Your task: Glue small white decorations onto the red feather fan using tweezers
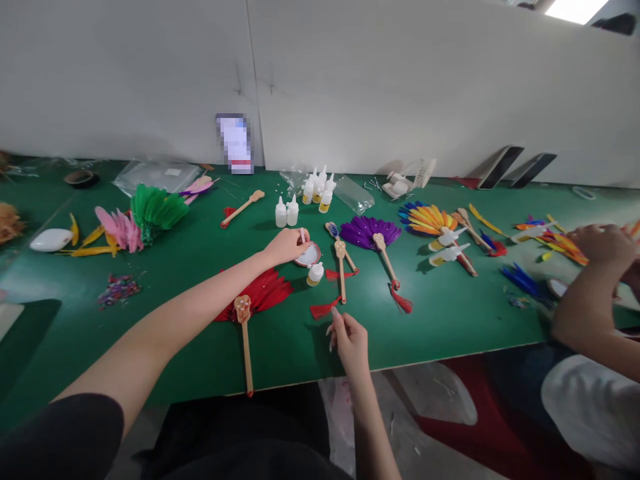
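Note:
My left hand (287, 246) reaches over the red feather fan (267, 291), its fingers pinched at the edge of a small round dish (309, 255) with pale contents; something small and whitish shows at the fingertips. Just below the dish stands a white glue bottle (315, 274). My right hand (349, 333) is near the table's front edge, below a red tassel (323, 309), with thumb and fingers drawn together; whatever is between them is too small to name. A wooden fan handle (341, 267) lies between the dish and the purple feather fan (371, 234).
Several glue bottles (319, 187) stand behind the dish. Green feathers (157, 210) and pink feathers (120, 228) lie at the left. A yellow-and-blue fan (429, 219) lies right of centre. Another person's hand (605, 243) works at the far right. A phone (235, 144) leans on the wall.

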A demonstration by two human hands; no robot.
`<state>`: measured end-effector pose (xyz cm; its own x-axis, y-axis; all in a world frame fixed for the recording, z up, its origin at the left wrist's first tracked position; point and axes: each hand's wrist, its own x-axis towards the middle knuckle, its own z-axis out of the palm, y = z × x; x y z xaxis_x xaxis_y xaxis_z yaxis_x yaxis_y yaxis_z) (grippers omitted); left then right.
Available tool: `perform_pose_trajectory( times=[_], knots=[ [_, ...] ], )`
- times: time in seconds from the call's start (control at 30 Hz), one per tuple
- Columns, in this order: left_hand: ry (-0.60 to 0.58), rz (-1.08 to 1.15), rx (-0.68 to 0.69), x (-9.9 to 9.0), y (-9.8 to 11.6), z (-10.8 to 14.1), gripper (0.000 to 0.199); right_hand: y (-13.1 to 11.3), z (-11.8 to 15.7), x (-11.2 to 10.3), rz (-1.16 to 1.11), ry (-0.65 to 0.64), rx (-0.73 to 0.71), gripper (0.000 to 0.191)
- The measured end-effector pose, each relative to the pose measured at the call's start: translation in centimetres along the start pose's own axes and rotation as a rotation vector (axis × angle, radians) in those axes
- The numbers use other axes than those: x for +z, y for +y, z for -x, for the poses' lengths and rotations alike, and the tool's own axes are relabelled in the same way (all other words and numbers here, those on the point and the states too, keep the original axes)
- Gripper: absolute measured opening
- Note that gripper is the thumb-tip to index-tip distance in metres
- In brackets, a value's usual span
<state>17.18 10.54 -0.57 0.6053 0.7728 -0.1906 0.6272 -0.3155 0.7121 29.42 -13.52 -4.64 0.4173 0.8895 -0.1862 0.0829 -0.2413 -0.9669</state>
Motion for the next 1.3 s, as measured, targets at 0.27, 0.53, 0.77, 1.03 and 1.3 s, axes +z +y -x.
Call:
perform_pose_trajectory(
  times=[0.27,0.53,0.77,1.03,1.3],
  knots=[
    [0.101,0.238,-0.004,-0.6,0.2,0.9,0.028,1.3,0.7,0.0,0.059,0.052,0.014,0.025],
    [0.219,0.827,0.028,-5.7,4.1,8.5,0.029,-1.2,4.5,-15.1,0.338,0.641,0.055,0.037],
    [0.016,1.35,0.025,-7.8,8.6,15.9,0.026,-10.5,6.3,-9.0,0.347,0.414,-0.212,0.03],
    [0.219,1.365,0.118,-9.1,9.6,21.2,0.025,-20.7,4.8,6.0,0.059,-0.087,-0.914,0.033],
    [0.517,1.209,0.343,-11.0,8.4,24.3,0.026,-22.6,5.3,10.1,0.157,0.012,-1.073,0.026]
  ],
)
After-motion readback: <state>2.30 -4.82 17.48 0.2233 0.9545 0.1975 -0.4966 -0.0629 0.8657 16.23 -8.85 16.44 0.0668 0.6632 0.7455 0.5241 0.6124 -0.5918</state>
